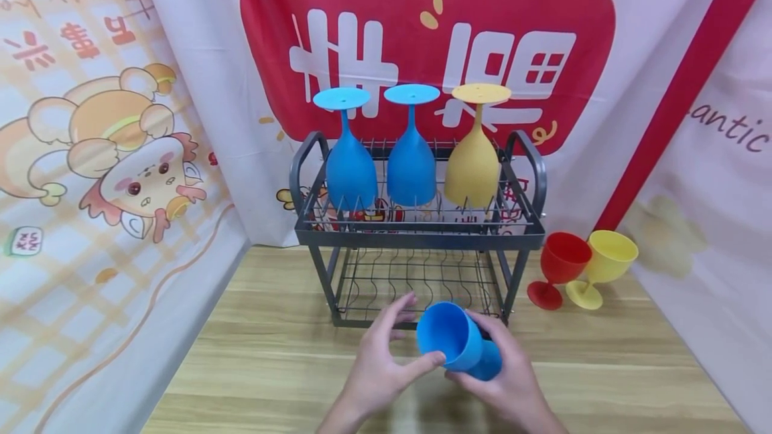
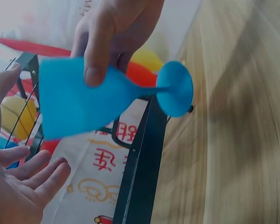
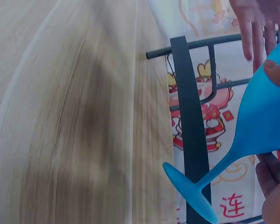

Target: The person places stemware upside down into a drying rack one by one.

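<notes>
Two hands with a blue goblet in front of the rack

The left hand (image 1: 386, 353) is open, fingers relaxed beside the cup mouth; the right hand (image 1: 512, 380) has its grip closed around the blue goblet (image 1: 455, 340), held tilted above the table (image 1: 271, 367). The rack (image 1: 416, 236) carries two blue goblets and one yellow goblet, upside down.

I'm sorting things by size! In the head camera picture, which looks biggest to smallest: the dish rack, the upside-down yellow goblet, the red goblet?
1. Dish rack
2. Upside-down yellow goblet
3. Red goblet

The two goblets may be alike; the red one is partly hidden.
</notes>
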{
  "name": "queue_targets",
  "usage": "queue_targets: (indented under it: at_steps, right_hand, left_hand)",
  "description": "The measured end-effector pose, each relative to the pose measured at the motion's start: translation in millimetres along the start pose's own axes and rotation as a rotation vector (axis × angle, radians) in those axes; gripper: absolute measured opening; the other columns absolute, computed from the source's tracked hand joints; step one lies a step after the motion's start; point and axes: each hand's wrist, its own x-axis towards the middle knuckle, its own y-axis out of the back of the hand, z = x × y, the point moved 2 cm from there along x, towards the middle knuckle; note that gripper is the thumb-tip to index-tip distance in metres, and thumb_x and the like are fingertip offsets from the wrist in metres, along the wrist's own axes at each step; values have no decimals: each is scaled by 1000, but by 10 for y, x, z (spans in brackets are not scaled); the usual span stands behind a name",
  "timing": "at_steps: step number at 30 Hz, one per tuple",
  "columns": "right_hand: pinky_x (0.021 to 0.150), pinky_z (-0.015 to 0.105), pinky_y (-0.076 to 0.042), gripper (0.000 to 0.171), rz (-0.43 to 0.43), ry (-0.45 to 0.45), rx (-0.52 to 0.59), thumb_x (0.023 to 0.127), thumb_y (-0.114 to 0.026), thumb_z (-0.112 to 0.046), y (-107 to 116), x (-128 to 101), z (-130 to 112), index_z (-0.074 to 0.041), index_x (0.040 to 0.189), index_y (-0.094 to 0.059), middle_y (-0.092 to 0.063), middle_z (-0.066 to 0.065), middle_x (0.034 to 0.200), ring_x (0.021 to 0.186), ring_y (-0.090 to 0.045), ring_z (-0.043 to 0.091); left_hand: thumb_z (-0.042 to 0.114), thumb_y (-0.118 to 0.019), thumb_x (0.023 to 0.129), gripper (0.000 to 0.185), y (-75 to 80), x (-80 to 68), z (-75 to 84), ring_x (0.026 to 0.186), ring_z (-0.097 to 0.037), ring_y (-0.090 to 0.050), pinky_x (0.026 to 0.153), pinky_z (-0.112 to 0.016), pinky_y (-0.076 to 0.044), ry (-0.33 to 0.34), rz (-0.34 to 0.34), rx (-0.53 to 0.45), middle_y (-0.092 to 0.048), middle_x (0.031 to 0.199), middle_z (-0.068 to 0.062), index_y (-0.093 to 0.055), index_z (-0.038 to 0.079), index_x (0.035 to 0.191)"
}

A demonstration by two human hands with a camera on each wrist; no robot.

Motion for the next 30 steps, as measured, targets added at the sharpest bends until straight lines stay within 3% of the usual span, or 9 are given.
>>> queue_targets:
  at_steps: [4, 11, 17, 24, 30]
  right_hand:
    - [94, 57, -64, 89, -29, 49, -41, 70, -102, -25, -61, 22, -50, -23, 147, -57, -65, 0, 142, 126, -64, 28]
    - [92, 49, -66, 92, -40, 127, -112, 68, -102, -18, -125, 37, -89, -25, 148, -56, -64, -1, 144, 126, -64, 25]
    - [92, 49, -66, 94, -37, 177, -171, 68, -102, -19, -135, 30, -84, -25, 149, -56, -63, -2, 144, 125, -64, 22]
    - [95, 56, -64, 97, -18, 238, -236, 66, -103, -22, -110, 38, -96, -23, 150, -55, -63, 0, 145, 128, -62, 25]
    - [96, 56, -63, 97, -33, 196, -210, 67, -103, -21, -65, 30, -87, -23, 151, -55, -62, 2, 147, 129, -62, 27]
  left_hand:
    - [51, -86, 85, 90, -71, 2, 21, 136, -23, -59, 104, -39, -58, 17, -28, 42, -55, 157, 7, -41, 32, 161]
    - [59, -83, 85, 83, -105, 2, 46, 133, -35, -57, 92, -56, -63, 26, -38, 103, -57, 154, -2, -48, 35, 157]
    - [62, -82, 85, 82, -108, 12, 49, 130, -32, -60, 91, -54, -63, 22, -48, 155, -58, 151, -2, -51, 32, 155]
    - [57, -84, 85, 74, -108, 23, 76, 126, -34, -61, 88, -54, -64, -6, 0, 167, -62, 146, -4, -58, 30, 148]
    - [54, -86, 83, 71, -122, 23, 57, 126, -32, -60, 90, -50, -63, 3, 47, 141, -63, 145, -3, -61, 30, 145]
